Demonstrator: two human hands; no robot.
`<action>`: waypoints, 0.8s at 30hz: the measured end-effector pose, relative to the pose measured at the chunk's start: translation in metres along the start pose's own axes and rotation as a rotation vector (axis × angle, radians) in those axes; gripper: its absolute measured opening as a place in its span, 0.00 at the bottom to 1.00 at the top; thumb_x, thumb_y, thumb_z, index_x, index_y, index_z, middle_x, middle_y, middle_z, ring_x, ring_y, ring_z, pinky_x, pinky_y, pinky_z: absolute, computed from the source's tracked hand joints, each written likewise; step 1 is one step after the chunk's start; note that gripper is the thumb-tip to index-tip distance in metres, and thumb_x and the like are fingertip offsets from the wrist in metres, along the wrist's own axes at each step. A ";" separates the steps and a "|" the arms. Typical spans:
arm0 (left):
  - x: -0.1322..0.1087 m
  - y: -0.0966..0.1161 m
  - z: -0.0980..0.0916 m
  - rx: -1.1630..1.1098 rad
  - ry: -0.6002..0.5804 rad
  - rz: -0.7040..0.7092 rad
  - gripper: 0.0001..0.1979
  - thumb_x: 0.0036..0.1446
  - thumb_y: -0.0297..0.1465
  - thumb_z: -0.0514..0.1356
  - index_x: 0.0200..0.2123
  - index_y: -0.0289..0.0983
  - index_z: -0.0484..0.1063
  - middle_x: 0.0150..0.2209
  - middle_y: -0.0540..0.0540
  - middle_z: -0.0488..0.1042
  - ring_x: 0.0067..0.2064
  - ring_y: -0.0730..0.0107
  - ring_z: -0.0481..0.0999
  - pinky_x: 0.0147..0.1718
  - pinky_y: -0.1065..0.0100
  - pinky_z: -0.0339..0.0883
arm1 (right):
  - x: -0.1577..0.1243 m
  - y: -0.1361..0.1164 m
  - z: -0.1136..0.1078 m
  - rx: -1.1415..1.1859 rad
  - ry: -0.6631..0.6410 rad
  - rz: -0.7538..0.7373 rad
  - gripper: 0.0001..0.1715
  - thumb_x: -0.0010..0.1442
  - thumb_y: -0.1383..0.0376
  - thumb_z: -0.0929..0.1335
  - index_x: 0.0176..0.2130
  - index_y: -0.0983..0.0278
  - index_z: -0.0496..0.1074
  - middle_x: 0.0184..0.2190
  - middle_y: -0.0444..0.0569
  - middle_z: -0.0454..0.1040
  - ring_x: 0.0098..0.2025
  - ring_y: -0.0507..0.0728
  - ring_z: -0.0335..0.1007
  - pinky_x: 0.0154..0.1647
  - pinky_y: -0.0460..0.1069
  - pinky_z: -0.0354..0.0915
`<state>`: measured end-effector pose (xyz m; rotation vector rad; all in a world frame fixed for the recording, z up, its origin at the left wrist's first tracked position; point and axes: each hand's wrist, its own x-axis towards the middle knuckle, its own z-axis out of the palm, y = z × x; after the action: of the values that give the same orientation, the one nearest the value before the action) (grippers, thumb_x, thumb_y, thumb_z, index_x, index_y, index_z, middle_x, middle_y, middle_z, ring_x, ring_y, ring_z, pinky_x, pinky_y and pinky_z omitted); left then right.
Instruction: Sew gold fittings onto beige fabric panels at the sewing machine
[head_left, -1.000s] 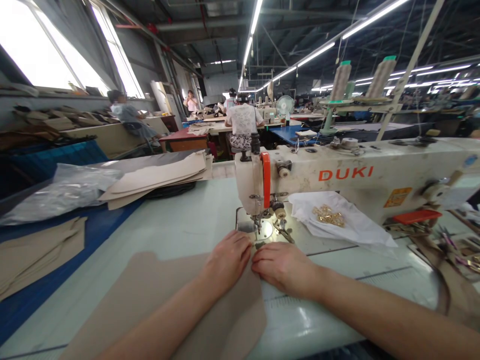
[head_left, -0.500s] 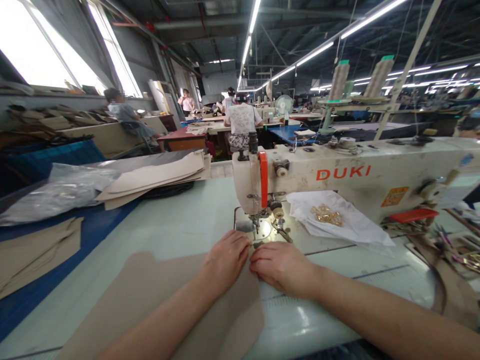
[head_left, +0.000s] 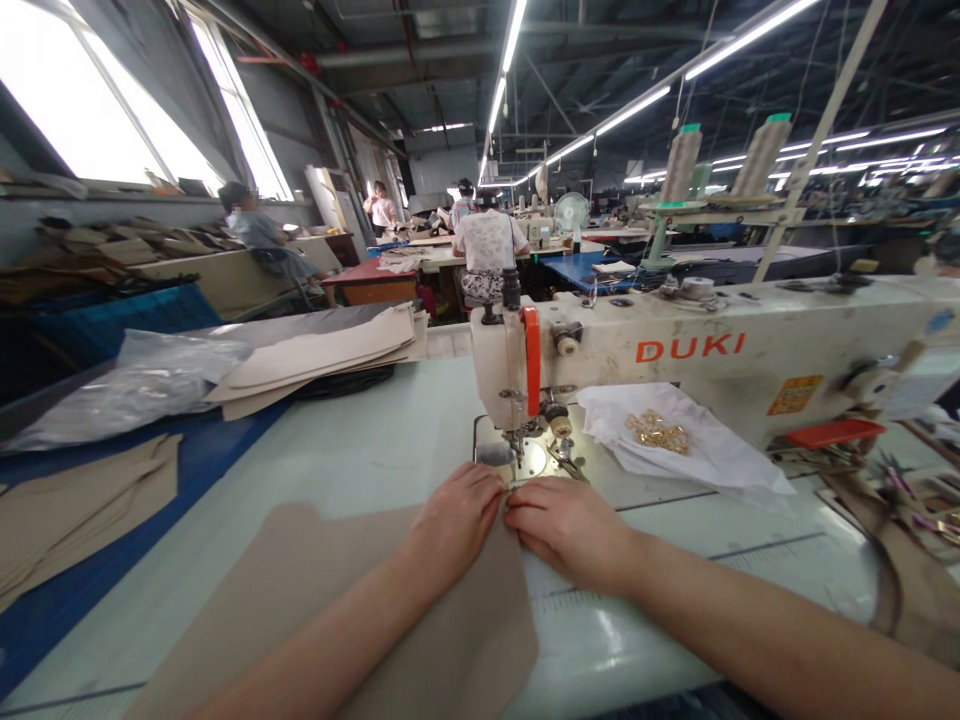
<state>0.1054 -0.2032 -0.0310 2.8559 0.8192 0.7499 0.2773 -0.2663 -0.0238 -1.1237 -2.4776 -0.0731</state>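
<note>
From the head cam, both bare hands work at the front of a DUKI sewing machine (head_left: 675, 370), on a pale green table (head_left: 360, 440). L hand (head_left: 454, 525) and R hand (head_left: 570, 530) sit side by side, nearly touching, fingers (head_left: 544, 515) bent down onto a beige material piece (head_left: 457, 640). They press on it, with a crease or edge showing between them; can't tell if they're actually pinching it.

The piece lies flat on the table, right in front of the machine, w/ its far end just short of the presser foot (head_left: 504, 455) and the rest running back under the L forearm. No finished seam shows on it from here, so can't tell if any stitching is done. As far as the pics show, this piece is at the needle, not yet clearly under it.

More beige panels wait in a stack (head_left: 315, 360) left of the machine, next to a clear plastic bag (head_left: 127, 400), plus a loose pile (head_left: 82, 510) on a blue surface nearer the person. Exact count not readable. Small gold metal fittings (head_left: 658, 432) sit on a white cloth (head_left: 720, 450) right of the needle, none visibly on the piece.
</note>
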 end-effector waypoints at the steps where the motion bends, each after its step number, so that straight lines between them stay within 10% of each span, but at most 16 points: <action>1: -0.001 0.000 -0.001 -0.009 -0.002 0.005 0.09 0.59 0.24 0.51 0.31 0.36 0.70 0.33 0.46 0.74 0.38 0.66 0.71 0.39 0.65 0.68 | 0.000 0.000 0.000 -0.008 0.000 0.015 0.10 0.62 0.68 0.62 0.35 0.65 0.73 0.35 0.50 0.75 0.41 0.56 0.68 0.46 0.49 0.63; 24: 0.019 -0.011 0.013 -0.106 0.023 0.030 0.09 0.60 0.25 0.51 0.38 0.37 0.71 0.38 0.45 0.75 0.43 0.66 0.72 0.45 0.63 0.68 | 0.005 0.027 0.002 -0.116 -0.057 0.056 0.07 0.62 0.68 0.63 0.33 0.65 0.70 0.35 0.49 0.74 0.40 0.55 0.67 0.43 0.48 0.61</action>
<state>0.1199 -0.1832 -0.0368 2.7768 0.7186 0.8062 0.2936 -0.2446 -0.0271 -1.2589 -2.5184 -0.1733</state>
